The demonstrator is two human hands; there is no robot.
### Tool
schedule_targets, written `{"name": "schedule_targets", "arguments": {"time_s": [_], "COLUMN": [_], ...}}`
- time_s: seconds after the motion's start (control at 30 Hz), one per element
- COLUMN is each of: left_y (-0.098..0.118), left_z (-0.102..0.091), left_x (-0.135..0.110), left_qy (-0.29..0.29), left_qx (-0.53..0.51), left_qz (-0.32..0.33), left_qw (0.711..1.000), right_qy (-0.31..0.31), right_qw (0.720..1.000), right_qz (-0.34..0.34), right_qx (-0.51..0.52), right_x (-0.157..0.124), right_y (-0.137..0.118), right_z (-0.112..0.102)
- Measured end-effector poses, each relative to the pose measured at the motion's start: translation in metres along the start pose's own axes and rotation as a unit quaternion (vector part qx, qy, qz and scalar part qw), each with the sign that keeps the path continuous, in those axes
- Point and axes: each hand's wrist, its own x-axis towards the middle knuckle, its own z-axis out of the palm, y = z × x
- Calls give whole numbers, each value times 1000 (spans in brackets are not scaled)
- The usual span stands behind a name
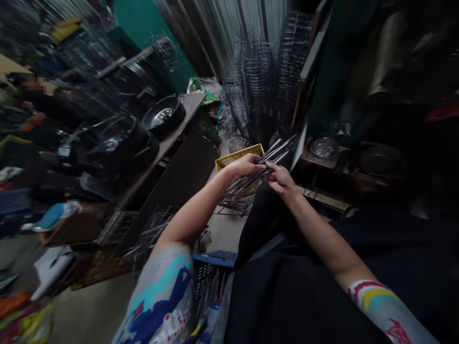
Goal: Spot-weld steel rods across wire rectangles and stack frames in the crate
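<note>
A blue perforated plastic crate (219,258) stood nearest the body. Beyond it, the left hand (246,165) and right hand (282,180) gripped slender silvery metal rods (278,150), held slantwise at the right end of a yellow latticed plastic basket (239,155). Tall stacks of dark wire frames (257,71) stood farther back.

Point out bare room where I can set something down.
A pale patch lies between the metal rods and blue crate; bare floor shows between the bright-coloured items and left sleeve. Crowded: around the yellow basket, left hand and right hand.
</note>
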Motion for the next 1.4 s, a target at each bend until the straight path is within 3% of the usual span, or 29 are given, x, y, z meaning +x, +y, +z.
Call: {"name": "schedule_targets", "arguments": {"time_s": [0.1, 0.23, 0.47, 0.63, 0.8, 1.0, 1.07, 1.13, 1.2, 1.3, 1.4], "left_y": [-7, -15, -22, -20, -17, -24, -29, -32, -34, -34, -34], "left_z": [21, 42, 67, 83, 93, 100, 99, 98, 96, 92, 86], "left_x": [16, 32, 53, 64, 56, 38, 37, 38, 39, 40, 38], "left_qy": [-60, -105, -153, -159, -154, -123, -118, -121, -125, -137, -143], "left_qx": [42, 76, 143, 164, 172, 162, 150, 142, 134, 122, 107], "left_qz": [-11, -23, -8, 7, 11, 2, -10, -19, -24, -25, -24], "left_qw": [997, 991, 978, 973, 973, 979, 982, 982, 983, 983, 984], "right_qy": [62, 67, 141, 149, 123, 193, 240, 279, 258, 154, 72], "right_qw": [998, 997, 987, 984, 984, 951, 904, 808, 716, 647, 588], "right_qz": [2, -2, -39, -39, -44, -74, -142, -246, -314, -298, -256], "right_qx": [19, 31, -66, -88, -122, -229, -323, -457, -567, -685, -764], "right_x": [-13, -36, -61, -73, -85, -91, -95, -99, -99, -92, -88], "right_y": [0, 5, 14, 21, 32, 29, 18, 1, -19, -46, -58], "right_z": [-26, -61, -101, -117, -123, -138, -145, -153, -160, -165, -153]}}
